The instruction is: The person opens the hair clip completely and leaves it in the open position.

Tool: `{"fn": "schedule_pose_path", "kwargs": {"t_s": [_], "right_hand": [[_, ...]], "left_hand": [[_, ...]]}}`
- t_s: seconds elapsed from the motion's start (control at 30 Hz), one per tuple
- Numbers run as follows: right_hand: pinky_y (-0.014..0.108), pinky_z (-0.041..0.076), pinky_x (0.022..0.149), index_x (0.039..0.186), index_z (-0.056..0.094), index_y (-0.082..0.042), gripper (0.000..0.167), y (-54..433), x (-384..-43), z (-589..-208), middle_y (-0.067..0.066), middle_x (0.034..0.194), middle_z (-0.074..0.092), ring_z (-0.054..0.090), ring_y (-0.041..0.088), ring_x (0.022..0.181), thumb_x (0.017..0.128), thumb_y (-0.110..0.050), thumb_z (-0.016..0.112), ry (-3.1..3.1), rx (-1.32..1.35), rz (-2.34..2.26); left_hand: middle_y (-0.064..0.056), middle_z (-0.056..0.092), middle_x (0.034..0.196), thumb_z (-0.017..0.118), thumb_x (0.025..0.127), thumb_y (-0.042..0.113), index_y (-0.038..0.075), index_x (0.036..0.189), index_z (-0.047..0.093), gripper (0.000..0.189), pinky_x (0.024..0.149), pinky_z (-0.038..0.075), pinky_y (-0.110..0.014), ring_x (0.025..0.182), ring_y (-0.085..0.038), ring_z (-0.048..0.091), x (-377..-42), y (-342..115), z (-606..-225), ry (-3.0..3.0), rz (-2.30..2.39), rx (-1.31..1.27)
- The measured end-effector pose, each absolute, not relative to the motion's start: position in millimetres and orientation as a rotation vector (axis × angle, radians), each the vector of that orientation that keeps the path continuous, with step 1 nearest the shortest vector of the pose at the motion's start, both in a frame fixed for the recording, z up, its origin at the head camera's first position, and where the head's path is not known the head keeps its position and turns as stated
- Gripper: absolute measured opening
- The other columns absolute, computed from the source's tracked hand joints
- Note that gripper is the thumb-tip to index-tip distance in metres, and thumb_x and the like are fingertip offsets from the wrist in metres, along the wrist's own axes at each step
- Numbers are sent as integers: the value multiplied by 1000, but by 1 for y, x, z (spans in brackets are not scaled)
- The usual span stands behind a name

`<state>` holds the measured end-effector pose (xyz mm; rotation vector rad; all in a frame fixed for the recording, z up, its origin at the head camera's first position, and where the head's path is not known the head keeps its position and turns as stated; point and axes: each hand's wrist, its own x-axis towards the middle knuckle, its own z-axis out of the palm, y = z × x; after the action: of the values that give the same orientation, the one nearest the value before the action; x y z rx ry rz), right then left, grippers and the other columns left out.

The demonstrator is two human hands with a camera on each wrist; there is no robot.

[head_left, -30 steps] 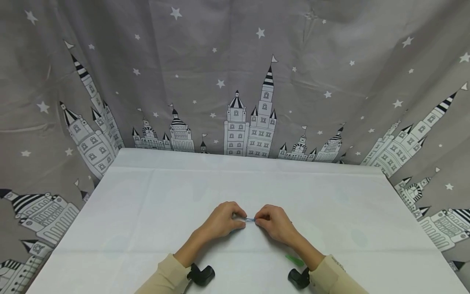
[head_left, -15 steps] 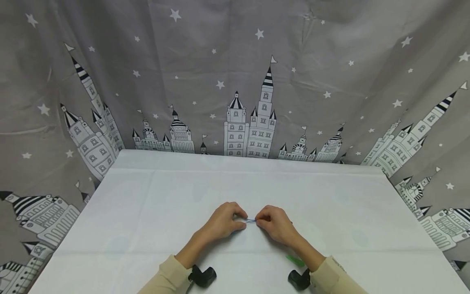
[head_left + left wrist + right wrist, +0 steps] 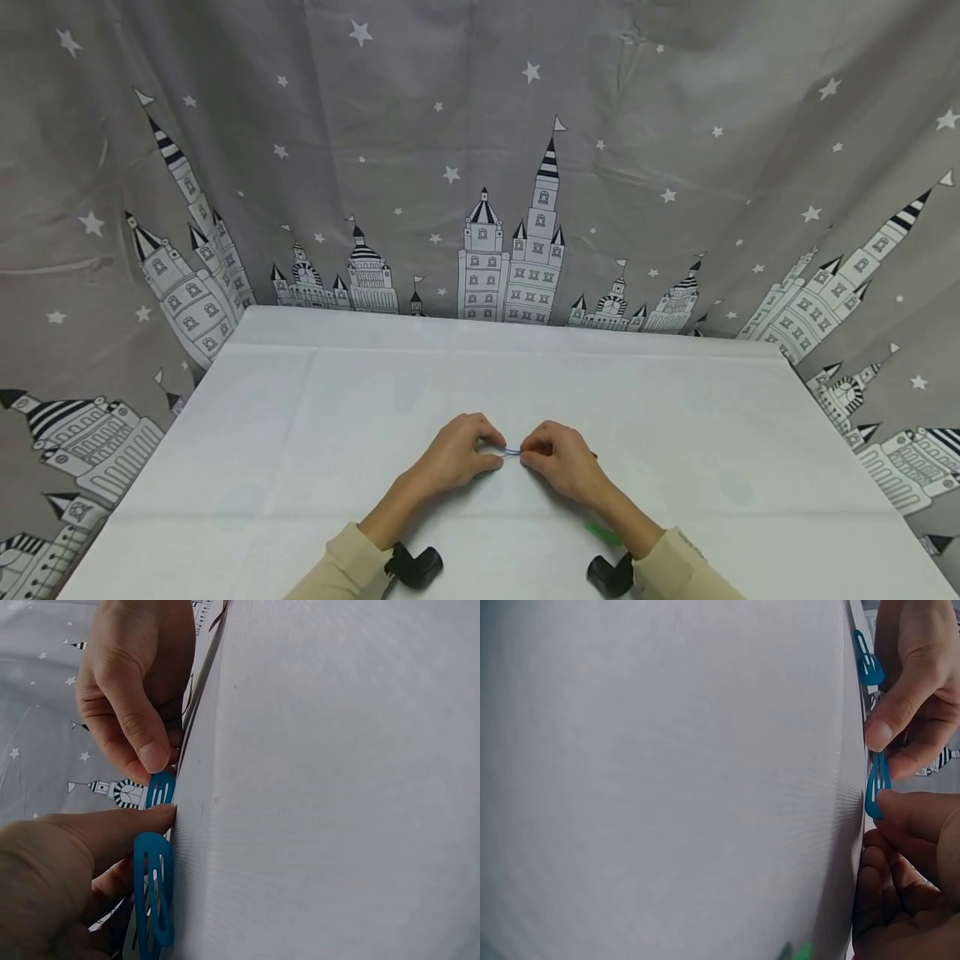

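A blue snap hair clip (image 3: 158, 792) spans the gap between my two hands. Its rounded end is pinched by the thumb and fingers of my right hand (image 3: 564, 457), as the right wrist view (image 3: 919, 840) shows. Thumb and finger of my left hand (image 3: 452, 450) grip the other end. A second blue snap clip (image 3: 153, 885) sits beside the left hand, with a pale grey piece partly hidden behind it. That second clip (image 3: 869, 664) also appears beyond the left hand in the right wrist view. Both hands are low over the white table, palms facing inward.
A green piece (image 3: 603, 534) lies on the white-covered table (image 3: 337, 400) beside my right forearm. A small dark reddish tip (image 3: 595, 455) shows behind the right hand. Black wrist-worn devices (image 3: 416, 567) stick out inward from both sleeves. A grey castle-print curtain (image 3: 420, 150) hangs behind the table.
Hardly anything differs. Both hands keep their grip on the blue hair clip, with only a very slight shift of the right fingers and of the view.
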<state>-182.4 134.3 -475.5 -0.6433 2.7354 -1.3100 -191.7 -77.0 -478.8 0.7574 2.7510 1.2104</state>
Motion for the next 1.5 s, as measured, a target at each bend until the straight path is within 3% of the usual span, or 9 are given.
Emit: {"fn": "schedule_pose_path", "kwargs": {"t_s": [1.5], "right_hand": [[25,46,67,90,76,-4,5,134,-181,-475,-1,89,62,55,12,77,85,-2,74,2740,-664,-1303]], "left_hand": [[0,65,95,81,80,8,4,98,76,19,82,47,-38,94,-22,57,-188,-76,-478,2773,1159,795]]}}
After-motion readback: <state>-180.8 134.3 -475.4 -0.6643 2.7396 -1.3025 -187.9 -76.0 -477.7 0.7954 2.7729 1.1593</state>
